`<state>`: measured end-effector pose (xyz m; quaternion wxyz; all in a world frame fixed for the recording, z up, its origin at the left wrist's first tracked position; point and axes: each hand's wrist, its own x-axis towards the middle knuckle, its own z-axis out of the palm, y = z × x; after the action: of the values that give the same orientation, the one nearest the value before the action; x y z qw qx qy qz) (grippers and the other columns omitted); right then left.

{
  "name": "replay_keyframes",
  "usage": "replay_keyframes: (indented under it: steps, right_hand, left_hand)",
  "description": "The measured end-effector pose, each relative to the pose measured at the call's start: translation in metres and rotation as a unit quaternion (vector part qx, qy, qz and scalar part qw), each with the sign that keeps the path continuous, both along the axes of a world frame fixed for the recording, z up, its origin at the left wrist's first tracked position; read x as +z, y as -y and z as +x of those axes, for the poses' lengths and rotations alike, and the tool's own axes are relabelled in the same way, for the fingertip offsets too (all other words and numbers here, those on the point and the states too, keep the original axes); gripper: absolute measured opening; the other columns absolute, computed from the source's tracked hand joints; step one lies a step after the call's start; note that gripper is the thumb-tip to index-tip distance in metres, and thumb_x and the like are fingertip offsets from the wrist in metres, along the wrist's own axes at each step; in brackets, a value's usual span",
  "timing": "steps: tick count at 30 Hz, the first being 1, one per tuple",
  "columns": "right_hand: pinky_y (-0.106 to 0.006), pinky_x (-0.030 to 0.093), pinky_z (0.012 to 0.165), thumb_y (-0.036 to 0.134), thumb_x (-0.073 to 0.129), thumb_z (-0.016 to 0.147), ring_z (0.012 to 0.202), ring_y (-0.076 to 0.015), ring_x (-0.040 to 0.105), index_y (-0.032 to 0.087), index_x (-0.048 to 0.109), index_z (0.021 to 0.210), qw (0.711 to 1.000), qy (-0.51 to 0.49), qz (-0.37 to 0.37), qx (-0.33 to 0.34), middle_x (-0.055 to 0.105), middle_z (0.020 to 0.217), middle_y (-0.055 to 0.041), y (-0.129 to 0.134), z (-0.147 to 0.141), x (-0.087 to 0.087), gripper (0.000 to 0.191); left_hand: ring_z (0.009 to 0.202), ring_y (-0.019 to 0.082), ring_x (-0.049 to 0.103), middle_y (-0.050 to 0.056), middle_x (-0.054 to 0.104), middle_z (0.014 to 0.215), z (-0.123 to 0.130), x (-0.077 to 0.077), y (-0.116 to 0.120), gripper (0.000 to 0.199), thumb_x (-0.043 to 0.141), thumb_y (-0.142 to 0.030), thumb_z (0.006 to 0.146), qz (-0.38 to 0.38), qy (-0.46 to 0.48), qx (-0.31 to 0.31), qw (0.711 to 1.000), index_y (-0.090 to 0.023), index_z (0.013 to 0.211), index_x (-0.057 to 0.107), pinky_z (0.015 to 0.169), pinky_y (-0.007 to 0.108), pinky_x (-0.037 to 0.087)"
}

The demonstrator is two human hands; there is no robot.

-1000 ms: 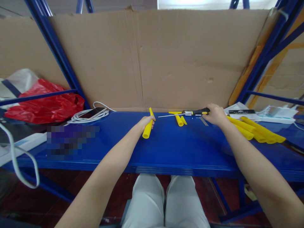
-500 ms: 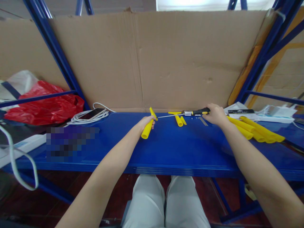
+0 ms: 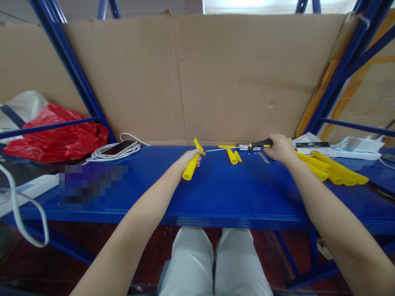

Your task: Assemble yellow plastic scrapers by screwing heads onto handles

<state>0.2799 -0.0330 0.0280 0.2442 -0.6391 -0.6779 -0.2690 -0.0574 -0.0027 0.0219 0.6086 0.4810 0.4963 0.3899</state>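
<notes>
My left hand (image 3: 191,158) is closed around a yellow T-shaped plastic piece (image 3: 189,170), its hollow round end tilted toward me. In my right hand (image 3: 280,147) is the black and yellow handle of a screwdriver (image 3: 261,144). The long thin shaft points left, and its tip meets the yellow piece at the top of my left hand. Behind the shaft a second yellow T-shaped piece (image 3: 232,156) lies on the blue table, with a small yellow fragment (image 3: 238,156) beside it. A flat grey strip (image 3: 264,157) lies just left of my right hand.
Several yellow tubes (image 3: 339,170) lie to the right, near a white power strip (image 3: 354,153). At the left are a coiled white cable (image 3: 100,155), a phone (image 3: 120,147), and a red plastic bag (image 3: 58,135). Cardboard (image 3: 234,78) stands along the back of the blue table (image 3: 216,197).
Almost nothing differs. Both hands keep their grip on the yellow piece and the screwdriver, and the whole view has shifted very slightly.
</notes>
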Motion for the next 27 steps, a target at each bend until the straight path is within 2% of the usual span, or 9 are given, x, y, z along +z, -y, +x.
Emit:
replay_keyframes:
  steps: [4, 8, 14, 16, 21, 27]
  right_hand:
    - [-0.038, 0.036, 0.072, 0.027, 0.052, 0.075, 0.090, -0.0310, 0.055, 0.019, 0.058, 0.099, 0.999, 0.022, 0.007, -0.029, 0.063, 0.093, -0.0144, 0.002, 0.000, 0.001, 0.026]
    - [-0.038, 0.038, 0.070, 0.028, 0.052, 0.075, 0.083, -0.0303, 0.055, 0.017, 0.055, 0.106, 0.999, 0.013, -0.029, -0.038, 0.063, 0.086, -0.0146, 0.002, 0.003, 0.002, 0.032]
    - [-0.041, 0.041, 0.078, 0.031, 0.051, 0.075, 0.094, -0.0331, 0.054, 0.015, 0.060, 0.105, 0.998, 0.032, -0.046, 0.028, 0.062, 0.098, -0.0169, -0.004, 0.008, -0.002, 0.035]
    - [-0.042, 0.042, 0.079, 0.030, 0.050, 0.075, 0.095, -0.0331, 0.054, 0.015, 0.061, 0.104, 0.997, 0.040, -0.050, 0.033, 0.061, 0.099, -0.0167, -0.007, 0.010, -0.004, 0.034]
    - [-0.038, 0.042, 0.072, 0.031, 0.053, 0.074, 0.091, -0.0307, 0.056, 0.018, 0.061, 0.098, 0.997, 0.046, -0.067, 0.005, 0.061, 0.095, -0.0146, -0.005, 0.010, -0.003, 0.028]
    - [-0.036, 0.040, 0.065, 0.033, 0.055, 0.075, 0.076, -0.0294, 0.060, 0.016, 0.055, 0.106, 0.993, 0.000, -0.104, -0.057, 0.065, 0.081, -0.0130, 0.002, 0.003, 0.000, 0.035]
  left_hand:
    - [0.030, 0.010, 0.038, -0.006, 0.041, 0.039, 0.001, -0.002, -0.001, 0.009, 0.046, -0.010, 0.083, 0.003, -0.007, -0.001, 1.000, -0.016, 0.082, 0.052, 0.035, 0.020, 0.032]
    - [0.031, 0.010, 0.039, -0.005, 0.043, 0.039, 0.002, -0.003, -0.002, 0.007, 0.049, -0.010, 0.081, 0.008, -0.020, -0.001, 1.000, -0.014, 0.083, 0.054, 0.036, 0.021, 0.034]
    - [0.031, 0.010, 0.039, -0.005, 0.044, 0.040, 0.002, -0.003, -0.002, 0.009, 0.049, -0.010, 0.081, 0.019, -0.038, 0.011, 0.999, -0.013, 0.086, 0.055, 0.036, 0.021, 0.034]
    - [0.030, 0.010, 0.039, -0.006, 0.044, 0.040, 0.002, -0.002, -0.001, 0.010, 0.048, -0.009, 0.081, 0.021, -0.044, 0.012, 0.999, -0.013, 0.087, 0.056, 0.036, 0.021, 0.034]
    - [0.030, 0.010, 0.039, -0.005, 0.044, 0.040, 0.003, -0.003, 0.000, 0.011, 0.049, -0.010, 0.082, 0.028, -0.063, 0.010, 0.998, -0.012, 0.089, 0.057, 0.037, 0.021, 0.034]
    - [0.029, 0.010, 0.040, -0.007, 0.044, 0.040, 0.004, -0.006, -0.002, 0.011, 0.048, -0.009, 0.082, 0.049, -0.084, -0.002, 0.995, -0.015, 0.089, 0.055, 0.036, 0.020, 0.032]
